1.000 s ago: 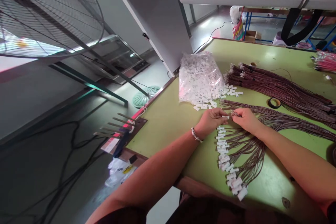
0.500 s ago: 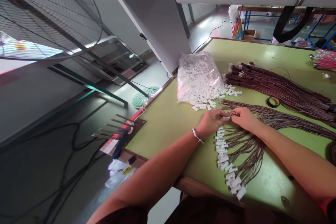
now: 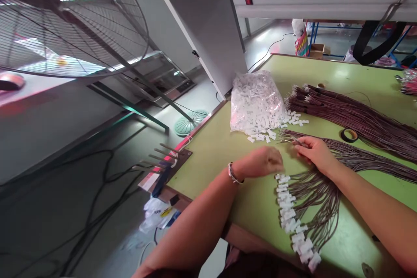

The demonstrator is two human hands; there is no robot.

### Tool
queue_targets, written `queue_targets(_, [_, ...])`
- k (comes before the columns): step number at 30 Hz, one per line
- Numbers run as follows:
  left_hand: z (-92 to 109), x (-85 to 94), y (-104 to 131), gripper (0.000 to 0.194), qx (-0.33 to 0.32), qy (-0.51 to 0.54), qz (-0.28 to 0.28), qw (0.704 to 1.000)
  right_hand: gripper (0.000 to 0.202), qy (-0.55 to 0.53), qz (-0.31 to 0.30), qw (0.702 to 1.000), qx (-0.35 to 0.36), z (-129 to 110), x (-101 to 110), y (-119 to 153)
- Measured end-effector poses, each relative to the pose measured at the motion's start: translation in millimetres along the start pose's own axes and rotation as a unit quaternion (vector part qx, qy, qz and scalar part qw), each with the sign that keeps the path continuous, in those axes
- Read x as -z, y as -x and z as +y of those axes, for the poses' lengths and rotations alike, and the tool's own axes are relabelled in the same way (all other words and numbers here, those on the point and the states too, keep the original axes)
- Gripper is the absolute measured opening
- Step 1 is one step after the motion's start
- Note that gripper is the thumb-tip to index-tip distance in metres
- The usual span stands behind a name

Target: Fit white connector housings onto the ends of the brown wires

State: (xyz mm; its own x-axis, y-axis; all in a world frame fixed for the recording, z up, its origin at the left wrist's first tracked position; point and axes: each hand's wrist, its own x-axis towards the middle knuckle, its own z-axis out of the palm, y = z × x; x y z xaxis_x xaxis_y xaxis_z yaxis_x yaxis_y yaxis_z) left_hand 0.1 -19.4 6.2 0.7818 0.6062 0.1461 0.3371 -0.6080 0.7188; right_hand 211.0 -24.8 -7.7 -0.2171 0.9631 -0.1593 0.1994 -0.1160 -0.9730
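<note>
My left hand, fingers curled together, is just above the top of a column of white plastic connectors; whatever it pinches is hidden. Brown wires run from these connectors to the right across the table. My right hand is closed on thin brown wires, whose bare metal ends point left past the fingertips. Behind that hand lies a long bundle of brown wires. Loose white connectors spill from a clear plastic bag beyond my hands.
A roll of black tape lies right of my right hand. Thicker brown wire bundles stretch along the far side of the green table. A pronged metal rack sits on the left edge, with a large fan beyond.
My hands have parted: the left has drawn back toward me, down to the connector column, while the right stays by the wire ends. The view has shifted, moving the scene right and down.
</note>
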Motion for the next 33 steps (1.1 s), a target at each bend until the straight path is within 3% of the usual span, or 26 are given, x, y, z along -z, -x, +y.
queue_targets(2, [-10,3.0,-4,0.021,0.044,-0.114,0.150,0.981,0.033,-0.036,-0.011,0.999,-0.014,1,-4,-1])
queue_targets(3, [-16,3.6,-7,0.022,0.062,-0.170,0.197,0.964,0.030,-0.049,-0.013,0.999,-0.014,1,-5,-1])
queue_targets(5, [-26,3.3,-13,0.022,0.088,-0.247,0.209,0.942,0.024,-0.067,-0.007,0.998,-0.021,1,-7,0])
queue_targets(7, [-33,2.3,-18,0.021,0.101,-0.280,0.187,0.936,0.020,-0.070,0.009,0.997,-0.028,0,-8,0])
queue_targets(12, [-36,2.0,-17,0.021,0.089,-0.256,0.197,0.942,0.013,-0.039,0.038,0.999,0.002,2,-9,-1])
queue_targets(15, [-31,2.1,-11,0.017,0.110,-0.154,0.273,0.943,0.010,-0.011,0.046,0.998,0.041,5,-9,-3])
queue_targets(18, [-19,-1.9,-7,0.021,0.191,0.075,0.330,0.921,0.009,0.007,0.046,0.997,0.058,6,-8,-4])
queue_targets(20, [-9,-7.1,-7,0.027,0.232,0.237,0.317,0.888,0.010,0.012,0.051,0.997,0.056,4,-8,-3])
queue_targets(22, [-1,-13.2,-9,0.032,0.250,0.333,0.286,0.863,0.011,0.024,0.057,0.996,0.059,0,-8,-1])
queue_targets(27, [4,-25.0,-17,0.033,0.278,0.403,0.246,0.836,0.010,0.074,0.076,0.991,0.080,-11,-10,7])
queue_targets(33, [0,-26.5,-18,0.025,0.285,0.531,0.271,0.750,0.009,0.151,0.130,0.974,0.111,-3,-10,5])
